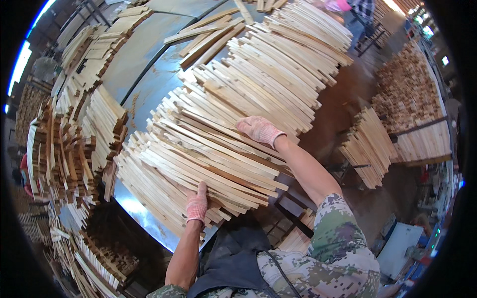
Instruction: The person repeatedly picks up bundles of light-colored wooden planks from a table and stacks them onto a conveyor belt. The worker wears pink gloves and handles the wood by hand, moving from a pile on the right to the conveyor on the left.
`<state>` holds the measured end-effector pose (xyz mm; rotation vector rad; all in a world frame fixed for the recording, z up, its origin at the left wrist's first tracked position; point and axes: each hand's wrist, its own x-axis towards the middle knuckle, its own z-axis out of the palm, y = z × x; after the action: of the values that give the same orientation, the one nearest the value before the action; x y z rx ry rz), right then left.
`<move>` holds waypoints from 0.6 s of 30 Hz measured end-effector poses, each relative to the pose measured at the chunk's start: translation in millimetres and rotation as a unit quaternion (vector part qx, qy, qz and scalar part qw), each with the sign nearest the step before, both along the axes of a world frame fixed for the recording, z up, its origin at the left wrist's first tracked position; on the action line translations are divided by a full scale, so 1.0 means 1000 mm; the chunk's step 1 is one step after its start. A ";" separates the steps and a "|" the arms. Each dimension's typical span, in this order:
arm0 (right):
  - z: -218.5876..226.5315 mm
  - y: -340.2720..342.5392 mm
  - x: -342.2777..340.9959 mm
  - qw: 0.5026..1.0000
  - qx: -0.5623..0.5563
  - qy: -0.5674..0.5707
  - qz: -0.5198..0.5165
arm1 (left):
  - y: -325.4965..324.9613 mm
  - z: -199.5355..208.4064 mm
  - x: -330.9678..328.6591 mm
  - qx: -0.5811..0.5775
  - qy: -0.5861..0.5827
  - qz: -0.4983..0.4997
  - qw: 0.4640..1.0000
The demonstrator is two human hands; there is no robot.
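Note:
Long pale wooden strips [213, 161] lie side by side in a wide slanting row on a shiny metal tabletop [130, 206]. Pink knit gloves cover both of my hands. My left hand [197, 204] rests on the strips close to their near ends, its thumb raised apart from the fingers, which are partly hidden. Farther right, my right hand [261, 130] bends its fingers down around a strip, beside a dark gap in the row. Some strips near it sit tilted and uneven, and a few have browner edges.
Loose strips [211, 39] lie crosswise farther up the table. Stacked wood [64, 154] stands on the left. To the right are a leaning bundle [367, 146] and a large pile [405, 89]. A person in a checked sleeve [363, 10] is at the far end.

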<state>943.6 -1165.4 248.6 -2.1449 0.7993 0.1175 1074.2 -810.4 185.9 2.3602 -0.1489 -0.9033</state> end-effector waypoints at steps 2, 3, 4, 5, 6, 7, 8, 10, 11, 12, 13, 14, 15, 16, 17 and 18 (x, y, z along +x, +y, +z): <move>0.000 0.012 0.042 0.994 -0.029 0.106 0.012 | -0.014 0.022 0.004 0.066 0.013 -0.022 0.998; 0.009 0.022 0.054 0.990 -0.055 0.126 0.013 | -0.019 0.032 0.005 0.098 0.021 -0.030 0.995; 0.024 0.035 0.063 0.986 -0.083 0.146 0.012 | -0.023 0.037 0.009 0.068 0.051 -0.021 0.996; 0.032 0.044 0.069 0.980 -0.111 0.168 0.008 | -0.023 0.034 0.005 0.012 0.058 0.013 0.998; 0.027 0.042 0.071 0.979 -0.081 0.187 -0.017 | -0.023 0.031 0.002 -0.044 0.065 0.046 0.996; 0.023 0.042 0.072 0.979 -0.094 0.181 -0.025 | -0.023 0.028 -0.002 -0.100 0.074 0.077 0.989; 0.021 0.045 0.070 0.978 -0.107 0.174 -0.032 | -0.026 0.029 -0.007 -0.147 0.107 0.122 0.976; 0.023 0.047 0.069 0.976 -0.116 0.179 -0.039 | -0.030 0.027 -0.009 -0.212 0.124 0.183 0.952; 0.026 0.049 0.069 0.976 -0.117 0.180 -0.039 | -0.028 0.025 -0.009 -0.236 0.132 0.194 0.943; 0.030 0.052 0.068 0.975 -0.117 0.182 -0.039 | -0.024 0.024 -0.009 -0.260 0.140 0.205 0.933; 0.033 0.056 0.067 0.975 -0.115 0.185 -0.041 | -0.022 0.033 -0.010 -0.280 0.148 0.214 0.924; 0.037 0.060 0.067 0.975 -0.113 0.186 -0.042 | -0.018 0.037 -0.010 -0.296 0.144 0.215 0.920; 0.041 0.065 0.066 0.975 -0.111 0.188 -0.043 | -0.013 0.040 -0.009 -0.311 0.141 0.215 0.915; 0.049 0.070 0.065 0.975 -0.110 0.188 -0.048 | -0.008 0.046 -0.006 -0.328 0.136 0.212 0.911; 0.055 0.077 0.063 0.975 -0.119 0.177 -0.057 | 0.001 0.052 -0.003 -0.338 0.139 0.204 0.908; 0.061 0.086 0.060 0.975 -0.128 0.167 -0.066 | 0.010 0.057 0.001 -0.348 0.142 0.195 0.906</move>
<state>1004.0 -1079.5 309.4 -2.3378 1.2059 0.3271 1075.1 -800.2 243.1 1.5034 0.1066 -0.8073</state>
